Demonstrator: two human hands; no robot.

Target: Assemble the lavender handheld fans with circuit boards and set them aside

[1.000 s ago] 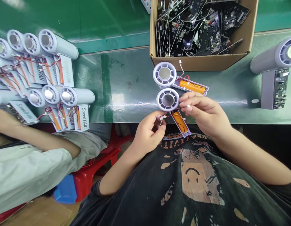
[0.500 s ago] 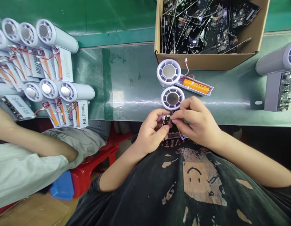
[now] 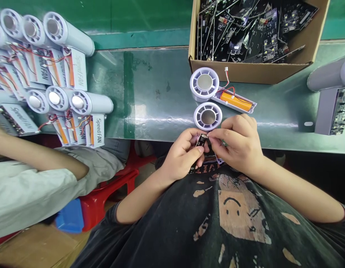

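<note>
My left hand (image 3: 182, 156) is closed on a narrow black circuit board (image 3: 201, 141), thumb on top, with a small pale connector at its upper end. Pressed against that end are the pinched fingertips of my right hand (image 3: 239, 143); what they hold is too small to make out. Just beyond my fingers stands a handheld fan (image 3: 208, 116), its round grille facing up and its lower part hidden by my hands. Behind it is another fan (image 3: 204, 82) with an open handle showing an orange battery (image 3: 236, 101) and a red-and-white wire ending in a white plug.
A cardboard box (image 3: 253, 72) full of black circuit boards stands at the back. Several grey fans (image 3: 91, 102) with open handles are grouped at the left, near a co-worker's arm (image 3: 41, 156). One fan (image 3: 329, 108) with an exposed board lies at the right edge.
The view has shifted slightly, so the box and nearby fans appear farther right. Both hands stay together at the board's end; my right-hand fingers are a little more curled.
</note>
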